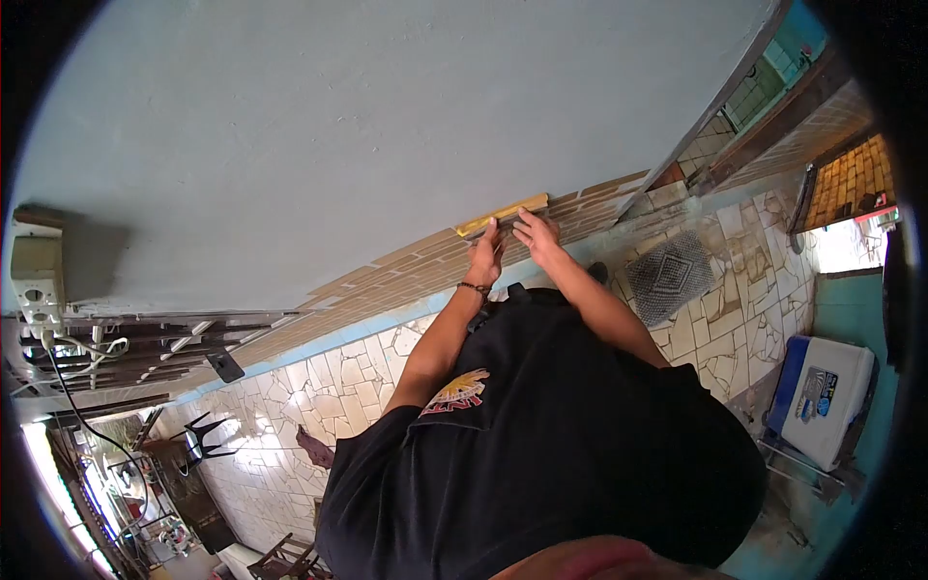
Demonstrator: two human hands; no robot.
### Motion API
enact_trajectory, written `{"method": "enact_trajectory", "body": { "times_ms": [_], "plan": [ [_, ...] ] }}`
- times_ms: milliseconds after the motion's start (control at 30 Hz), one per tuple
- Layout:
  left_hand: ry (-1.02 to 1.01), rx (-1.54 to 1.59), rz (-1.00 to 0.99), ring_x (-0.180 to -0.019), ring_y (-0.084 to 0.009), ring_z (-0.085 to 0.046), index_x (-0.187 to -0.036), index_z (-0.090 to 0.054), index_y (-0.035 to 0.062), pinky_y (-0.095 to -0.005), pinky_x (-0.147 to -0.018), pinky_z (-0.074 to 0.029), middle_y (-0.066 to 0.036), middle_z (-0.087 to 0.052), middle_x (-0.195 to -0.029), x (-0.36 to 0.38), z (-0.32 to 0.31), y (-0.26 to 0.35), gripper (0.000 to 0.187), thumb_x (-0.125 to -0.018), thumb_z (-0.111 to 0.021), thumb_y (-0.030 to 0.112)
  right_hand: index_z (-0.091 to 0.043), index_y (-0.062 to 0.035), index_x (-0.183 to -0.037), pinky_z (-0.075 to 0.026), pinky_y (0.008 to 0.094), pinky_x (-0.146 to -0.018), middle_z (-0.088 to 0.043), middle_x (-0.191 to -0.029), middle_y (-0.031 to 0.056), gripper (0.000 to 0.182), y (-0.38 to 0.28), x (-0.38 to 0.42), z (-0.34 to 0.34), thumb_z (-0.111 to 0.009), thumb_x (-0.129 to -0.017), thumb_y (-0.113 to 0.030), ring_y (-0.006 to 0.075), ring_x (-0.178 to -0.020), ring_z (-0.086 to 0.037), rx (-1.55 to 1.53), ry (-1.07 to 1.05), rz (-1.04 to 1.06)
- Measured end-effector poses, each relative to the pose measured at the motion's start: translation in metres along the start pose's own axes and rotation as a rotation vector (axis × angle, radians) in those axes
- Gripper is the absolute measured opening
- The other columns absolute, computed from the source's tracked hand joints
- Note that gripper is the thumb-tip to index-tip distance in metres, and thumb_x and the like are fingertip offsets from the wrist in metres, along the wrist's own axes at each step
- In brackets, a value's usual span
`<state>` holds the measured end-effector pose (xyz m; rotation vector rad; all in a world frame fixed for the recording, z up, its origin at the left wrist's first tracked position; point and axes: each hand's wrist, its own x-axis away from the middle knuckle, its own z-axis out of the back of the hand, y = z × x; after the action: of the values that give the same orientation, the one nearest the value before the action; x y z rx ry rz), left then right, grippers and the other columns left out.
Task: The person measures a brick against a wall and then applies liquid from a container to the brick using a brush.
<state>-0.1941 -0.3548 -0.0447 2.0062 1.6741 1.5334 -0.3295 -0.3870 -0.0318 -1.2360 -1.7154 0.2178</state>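
Observation:
A long, narrow yellow bar lies along the top edge of the brick-patterned band, against the grey wall. Its left end looks shiny, and its exact kind does not show. My left hand, with a dark bracelet at the wrist, grips the bar's lower side, thumb pointing up onto it. Just to the right, my right hand pinches the bar near its right end. Some fingers of both hands are hidden behind the palms and the bar.
A grey mat lies on the stone-patterned floor. At the right stands a white and blue cooler. A socket box with cables juts from the wall at the left, and a dark stool stands beyond.

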Motion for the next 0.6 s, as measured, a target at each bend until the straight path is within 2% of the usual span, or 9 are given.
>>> {"method": "enact_trajectory", "body": {
  "times_ms": [133,233,433,600],
  "plan": [
    [-0.119,-0.018,0.030,-0.111,-0.0165,-0.053,-0.121,-0.055,0.0046,-0.0315,-0.095,-0.043,-0.004,-0.058,-0.120,0.004,0.018,-0.006,0.053,-0.088,-0.067,0.045,-0.056,-0.0027,-0.113,-0.051,0.0356,-0.091,-0.060,-0.116,0.0097,0.037,0.008,-0.003,0.009,-0.075,-0.084,-0.016,0.0279,-0.110,-0.058,-0.025,-0.041,0.013],
    [-0.155,-0.085,0.078,-0.133,-0.0225,-0.039,-0.145,-0.031,0.0005,-0.0323,-0.108,-0.033,-0.011,-0.033,-0.152,0.008,0.020,-0.004,0.079,-0.090,-0.063,0.048,-0.055,-0.0010,-0.115,-0.050,0.0345,-0.092,-0.059,-0.117,0.0104,0.040,0.011,-0.002,0.012,-0.075,-0.084,-0.017,0.0272,-0.108,-0.058,0.001,-0.025,0.016],
    [-0.185,-0.082,0.063,-0.127,-0.0209,-0.044,-0.139,-0.040,-0.0006,-0.0315,-0.105,-0.036,-0.011,-0.044,-0.143,0.006,0.029,-0.010,0.072,-0.089,-0.064,0.045,-0.055,0.0012,-0.113,-0.049,0.0343,-0.092,-0.059,-0.117,0.0123,0.041,0.015,0.003,0.020,-0.074,-0.084,-0.021,0.0268,-0.106,-0.059,0.040,-0.043,0.049],
    [-0.163,-0.057,0.073,-0.116,-0.0187,-0.049,-0.137,-0.043,0.0005,-0.0301,-0.100,-0.040,-0.009,-0.048,-0.139,0.017,0.029,-0.011,0.065,-0.091,-0.064,0.042,-0.055,0.0013,-0.113,-0.048,0.0343,-0.089,-0.059,-0.116,0.0123,0.042,0.016,0.015,0.022,-0.074,-0.084,-0.023,0.0271,-0.105,-0.060,0.073,-0.012,0.044]
  ]
}}
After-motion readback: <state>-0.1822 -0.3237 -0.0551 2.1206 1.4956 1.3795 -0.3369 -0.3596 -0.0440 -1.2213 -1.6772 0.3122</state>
